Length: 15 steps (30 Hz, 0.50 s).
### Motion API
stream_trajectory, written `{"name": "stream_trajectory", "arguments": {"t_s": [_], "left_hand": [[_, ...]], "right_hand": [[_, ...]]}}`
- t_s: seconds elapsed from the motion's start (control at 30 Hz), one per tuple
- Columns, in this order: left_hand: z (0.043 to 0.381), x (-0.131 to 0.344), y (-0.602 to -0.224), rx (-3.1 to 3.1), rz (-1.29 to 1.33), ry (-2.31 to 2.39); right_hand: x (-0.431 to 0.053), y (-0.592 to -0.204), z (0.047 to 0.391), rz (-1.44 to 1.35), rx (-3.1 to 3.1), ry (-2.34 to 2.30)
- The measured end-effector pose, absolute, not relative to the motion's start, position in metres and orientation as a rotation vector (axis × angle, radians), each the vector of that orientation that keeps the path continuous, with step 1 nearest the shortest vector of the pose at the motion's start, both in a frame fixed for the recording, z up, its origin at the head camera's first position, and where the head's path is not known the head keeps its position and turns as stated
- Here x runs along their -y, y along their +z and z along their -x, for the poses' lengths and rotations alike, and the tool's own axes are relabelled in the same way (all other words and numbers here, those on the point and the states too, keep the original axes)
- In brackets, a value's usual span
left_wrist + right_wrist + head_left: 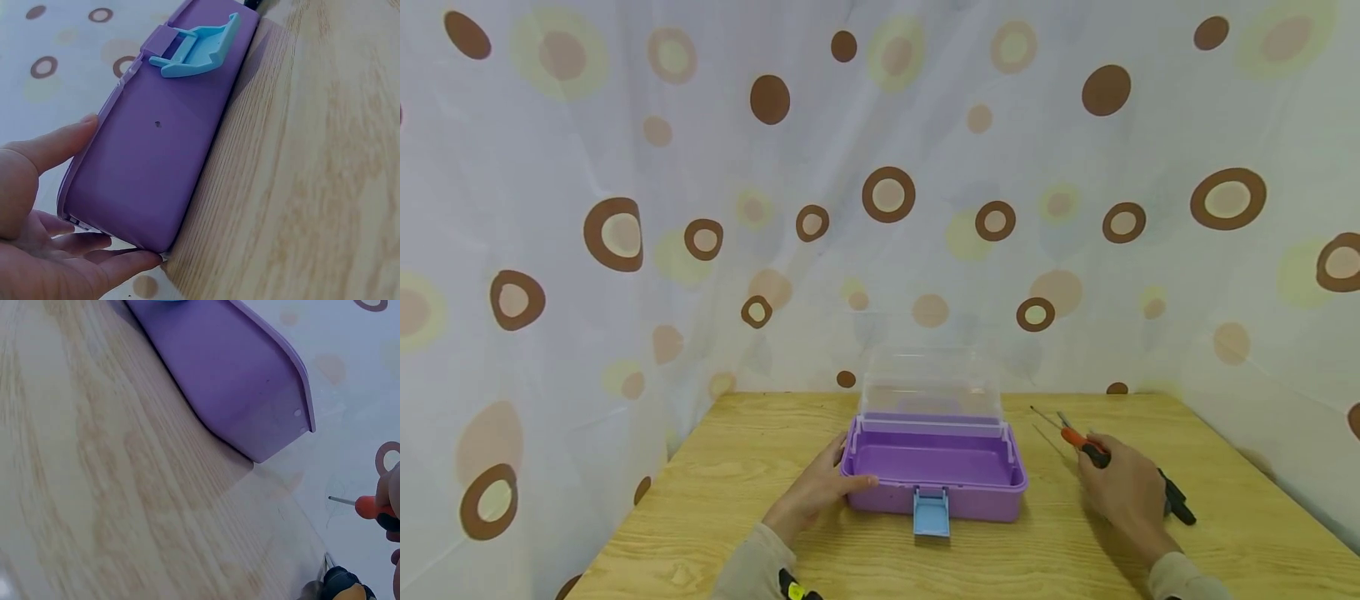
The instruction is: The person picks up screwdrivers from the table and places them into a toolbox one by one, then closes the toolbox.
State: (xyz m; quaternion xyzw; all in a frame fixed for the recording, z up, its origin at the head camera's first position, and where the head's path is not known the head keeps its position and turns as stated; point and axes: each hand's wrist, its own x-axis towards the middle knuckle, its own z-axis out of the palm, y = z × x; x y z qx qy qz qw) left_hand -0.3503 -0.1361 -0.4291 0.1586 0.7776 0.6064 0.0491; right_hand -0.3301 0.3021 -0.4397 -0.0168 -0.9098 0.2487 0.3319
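Note:
A purple toolbox [977, 502] stands on the table with its clear lid [932, 383] raised at the back. Its light blue latch [932, 515] hangs down in front. My left hand [816, 493] grips the toolbox's left end, thumb on the front rim and fingers along the side and lower corner, as the left wrist view shows. To the right of the box, my right hand [1123, 492] holds a screwdriver [1073, 437] with an orange and black handle, its shaft pointing away and to the left. In the right wrist view, that hand is mostly cut off.
Beside and under my right hand lie more tools, among them one with a black handle [1177, 498] and one with a dark and yellow handle [345, 589]. The wooden table [715, 467] ends at a white curtain [820, 275] with brown spots.

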Motion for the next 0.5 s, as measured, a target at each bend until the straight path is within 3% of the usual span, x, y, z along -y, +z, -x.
{"name": "stream_trajectory", "arguments": {"t_s": [0.5], "left_hand": [[0.348,0.132,-0.43,-2.415,-0.583,1.818]], "right_hand": [[-0.307,-0.425,0.331,0.351,2.148,1.3]]}}
